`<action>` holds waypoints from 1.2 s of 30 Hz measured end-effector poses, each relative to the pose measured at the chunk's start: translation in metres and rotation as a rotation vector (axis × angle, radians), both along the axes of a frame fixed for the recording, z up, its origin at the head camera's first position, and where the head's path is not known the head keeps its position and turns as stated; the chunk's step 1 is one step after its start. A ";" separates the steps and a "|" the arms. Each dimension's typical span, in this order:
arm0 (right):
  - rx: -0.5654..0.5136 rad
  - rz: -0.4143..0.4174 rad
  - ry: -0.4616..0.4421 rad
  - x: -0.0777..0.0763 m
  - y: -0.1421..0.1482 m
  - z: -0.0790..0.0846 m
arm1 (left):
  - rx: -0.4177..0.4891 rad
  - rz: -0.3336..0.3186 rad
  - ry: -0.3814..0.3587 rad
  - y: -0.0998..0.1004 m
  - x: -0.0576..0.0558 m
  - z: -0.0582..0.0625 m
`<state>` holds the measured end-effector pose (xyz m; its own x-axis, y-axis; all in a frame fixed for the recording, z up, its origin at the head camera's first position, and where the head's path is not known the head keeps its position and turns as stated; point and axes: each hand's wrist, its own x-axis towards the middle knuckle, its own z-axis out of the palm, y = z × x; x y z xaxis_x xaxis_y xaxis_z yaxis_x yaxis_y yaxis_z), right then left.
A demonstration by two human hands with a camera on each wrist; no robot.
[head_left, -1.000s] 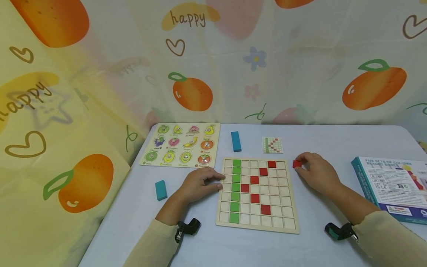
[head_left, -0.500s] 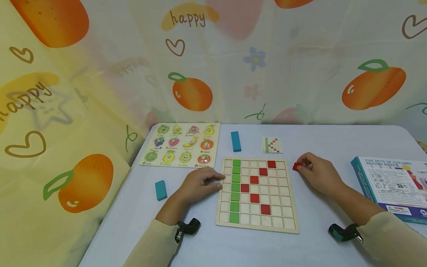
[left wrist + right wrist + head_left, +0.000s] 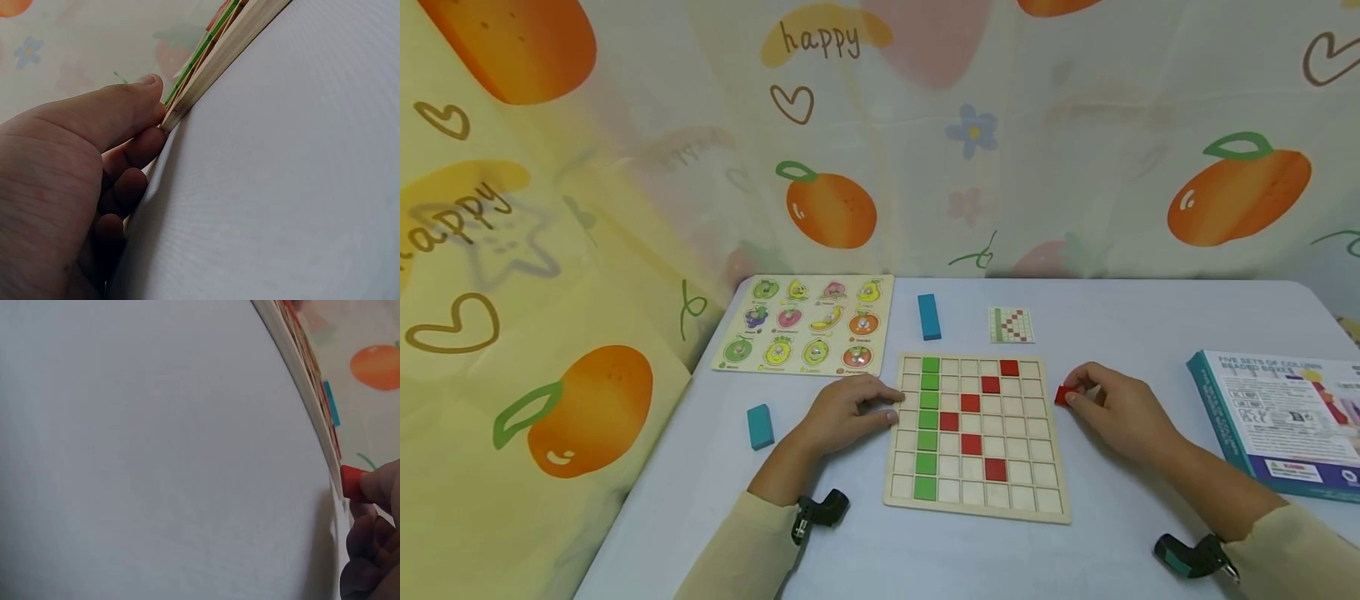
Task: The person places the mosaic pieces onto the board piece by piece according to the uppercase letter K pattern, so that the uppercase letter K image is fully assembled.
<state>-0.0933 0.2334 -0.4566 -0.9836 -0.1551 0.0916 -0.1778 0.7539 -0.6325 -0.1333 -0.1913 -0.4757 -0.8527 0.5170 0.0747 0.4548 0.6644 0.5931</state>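
A wooden grid board (image 3: 1027, 510) lies on the table. Green squares fill its second column from the left, and red squares run in two diagonals. Along the left edge, my left hand (image 3: 848, 415) touches the board with its thumb and fingertips, the fingers loosely bent; the wooden rim (image 3: 212, 72) also shows in the left wrist view. Just off the board's right edge, my right hand (image 3: 1123, 410) pinches a small red square block (image 3: 1063, 395) between thumb and fingers. The same red block (image 3: 352, 482) appears tilted in the right wrist view.
Behind the board lie a small pattern card (image 3: 1011, 325) and a blue block (image 3: 929, 317). A teal block (image 3: 760, 426) is left of my left hand. A fruit picture board (image 3: 805, 325) lies back left, and a printed box (image 3: 1285, 417) at the right.
My right hand has come toward the front edge of the table with the red block, along the board's right side. The left hand stays at the board's left edge.
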 end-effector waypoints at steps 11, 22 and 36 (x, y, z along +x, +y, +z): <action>-0.111 0.125 -0.059 0.040 -0.030 0.006 | 0.015 -0.001 -0.002 0.001 0.000 0.002; -0.166 0.240 -0.094 0.073 -0.049 0.000 | 0.014 -0.006 0.004 0.002 -0.001 0.003; -0.128 0.273 -0.041 0.085 -0.052 -0.005 | 0.027 0.011 -0.033 0.001 0.001 0.003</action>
